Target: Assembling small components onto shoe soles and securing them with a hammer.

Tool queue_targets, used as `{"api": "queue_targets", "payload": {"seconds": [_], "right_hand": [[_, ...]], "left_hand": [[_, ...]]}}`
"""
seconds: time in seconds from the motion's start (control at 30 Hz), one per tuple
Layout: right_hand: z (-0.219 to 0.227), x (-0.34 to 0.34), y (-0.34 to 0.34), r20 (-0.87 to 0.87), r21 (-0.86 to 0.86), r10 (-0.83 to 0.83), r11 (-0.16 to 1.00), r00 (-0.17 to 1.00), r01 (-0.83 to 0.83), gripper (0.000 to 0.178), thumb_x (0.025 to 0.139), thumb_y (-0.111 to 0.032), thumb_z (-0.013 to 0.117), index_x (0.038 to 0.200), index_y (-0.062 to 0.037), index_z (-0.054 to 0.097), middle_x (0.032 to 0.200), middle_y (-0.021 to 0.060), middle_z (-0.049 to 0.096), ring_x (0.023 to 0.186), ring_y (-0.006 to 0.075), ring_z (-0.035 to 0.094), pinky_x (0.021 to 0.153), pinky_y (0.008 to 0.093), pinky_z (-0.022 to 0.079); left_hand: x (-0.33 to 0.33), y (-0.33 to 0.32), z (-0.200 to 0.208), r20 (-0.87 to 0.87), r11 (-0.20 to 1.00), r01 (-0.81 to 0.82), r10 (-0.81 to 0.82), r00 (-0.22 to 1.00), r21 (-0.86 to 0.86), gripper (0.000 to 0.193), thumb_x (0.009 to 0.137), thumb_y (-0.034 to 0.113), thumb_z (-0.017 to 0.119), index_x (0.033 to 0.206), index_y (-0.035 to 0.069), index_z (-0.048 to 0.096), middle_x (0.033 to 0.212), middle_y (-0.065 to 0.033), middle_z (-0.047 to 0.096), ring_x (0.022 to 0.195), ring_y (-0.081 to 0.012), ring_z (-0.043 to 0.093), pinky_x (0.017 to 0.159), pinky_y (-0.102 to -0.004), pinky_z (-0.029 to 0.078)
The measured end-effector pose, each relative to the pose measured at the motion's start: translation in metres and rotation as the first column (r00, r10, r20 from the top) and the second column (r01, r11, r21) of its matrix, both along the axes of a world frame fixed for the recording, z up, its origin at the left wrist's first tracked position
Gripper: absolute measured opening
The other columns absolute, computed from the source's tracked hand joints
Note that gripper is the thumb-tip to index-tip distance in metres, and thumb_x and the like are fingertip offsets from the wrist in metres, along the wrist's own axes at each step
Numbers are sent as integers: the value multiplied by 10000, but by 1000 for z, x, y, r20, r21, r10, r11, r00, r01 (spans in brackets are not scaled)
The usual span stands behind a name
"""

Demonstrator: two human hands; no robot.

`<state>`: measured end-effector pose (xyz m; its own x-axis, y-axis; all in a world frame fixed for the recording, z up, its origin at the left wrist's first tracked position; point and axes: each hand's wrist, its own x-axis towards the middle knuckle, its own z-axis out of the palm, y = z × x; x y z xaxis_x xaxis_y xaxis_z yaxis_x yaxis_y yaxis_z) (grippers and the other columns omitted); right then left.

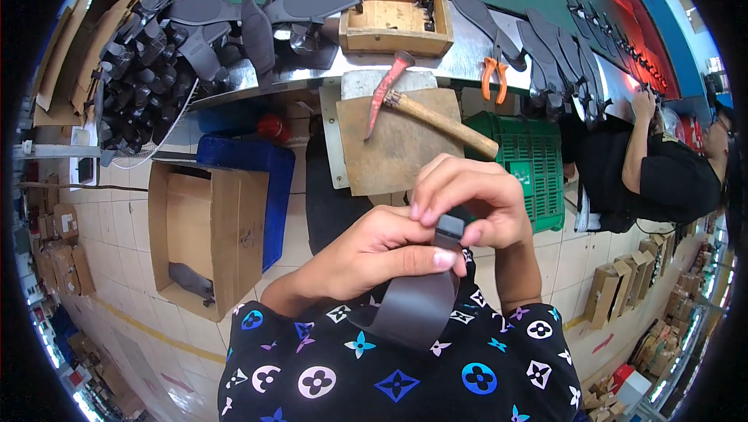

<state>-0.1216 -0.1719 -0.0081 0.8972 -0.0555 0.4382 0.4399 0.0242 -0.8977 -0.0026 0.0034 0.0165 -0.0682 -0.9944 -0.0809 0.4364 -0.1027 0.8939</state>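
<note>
Close to my chest I hold a dark grey shoe sole (417, 309), its broad smooth part hanging down and its small block-like heel end pointing up. My left hand (386, 250) wraps the sole from the left, thumb pressed across it just below the heel end. Fingers of my right hand (475, 200) are bent around that heel end from above and the right. Just beyond my hands, a red-headed hammer (436, 118) with a wooden handle lies on a worn brown board (362, 165).
Several soles lie along the metal bench, around a wooden box (397, 40) of small black parts. Orange-handled pliers (493, 79) rest at its edge. A wire basket of dark heels (140, 102) stands left, a cardboard box (238, 250) below, a green crate (530, 173) right. A co-worker (662, 165) works at far right.
</note>
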Motion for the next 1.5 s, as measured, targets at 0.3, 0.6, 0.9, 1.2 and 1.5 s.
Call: {"api": "queue_targets", "payload": {"seconds": [0.3,0.6,0.9,1.2,1.5], "right_hand": [[35,5,-9,234,-274,298,933,925,-231,391,899,-294,727,809,82,672,785,186,645,581,263,568,474,328,421],[38,11,-12,165,-383,202,915,965,-126,387,863,-312,729,889,72,694,844,205,682,694,295,642,591,344,509],[11,1,3,-11,-258,-34,966,999,30,280,827,7,632,1087,46,728,1059,198,735,1102,330,692,1089,569,417],[-43,4,-41,-209,-429,-400,857,893,283,575,951,-185,626,1460,12,446,1399,194,569,1230,320,604,1059,392,448],[-93,-2,-50,68,-871,-832,220,551,440,753,897,-444,689,1445,-25,387,1082,246,670,770,413,688,573,449,556]], "left_hand": [[1,-4,10,42,954,248,-244,969,-166,221,954,198,670,1019,5,755,882,-110,740,769,-157,679,705,-270,486],[8,4,13,326,988,95,-51,944,-120,255,937,219,681,919,-35,702,730,-145,634,634,-224,608,593,-338,442],[-2,4,-3,655,929,-199,362,664,-312,187,884,151,684,973,-12,709,900,-181,712,823,-356,700,732,-408,549],[53,-34,-24,750,799,-563,503,429,-213,274,924,260,675,875,-10,666,707,-79,587,657,-134,524,604,-333,424],[161,-28,-8,449,183,-412,443,-776,-893,580,962,262,655,1378,-88,452,1331,-247,544,1215,-390,530,1058,-430,398]]}}
